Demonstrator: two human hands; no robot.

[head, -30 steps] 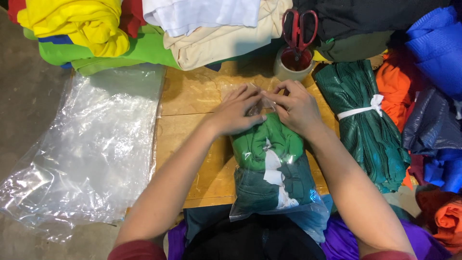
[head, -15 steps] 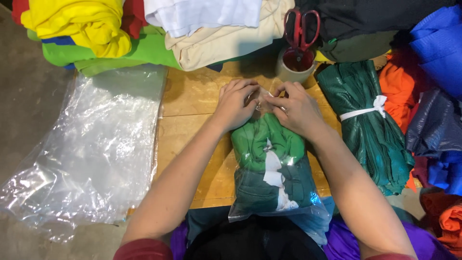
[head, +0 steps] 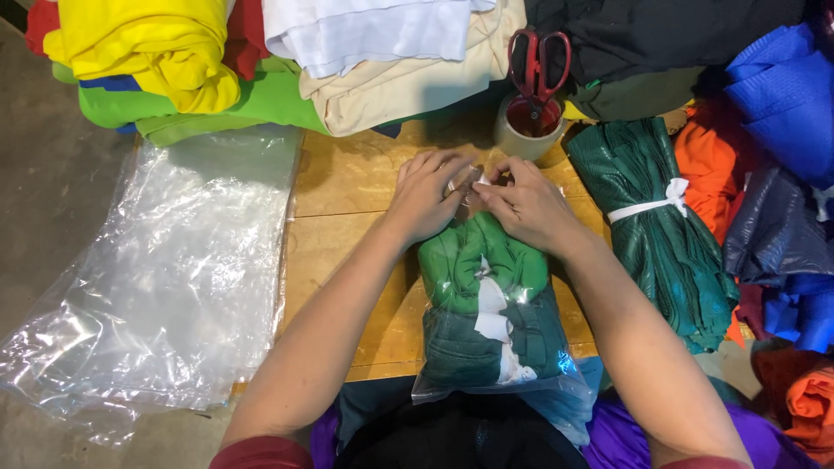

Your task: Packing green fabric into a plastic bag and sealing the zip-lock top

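Both hands, left hand and right hand, pinch the crinkled top edge of a glossy clear plastic bag stuffed with folded green cloth, lying on the wooden table. Red-handled scissors stand in a tape roll nearby.

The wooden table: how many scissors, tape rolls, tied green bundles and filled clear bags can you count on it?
Red-handled scissors: 1
Tape roll: 1
Tied dark green bundle: 1
Filled clear bag, both hands at its top: 1
Total: 4
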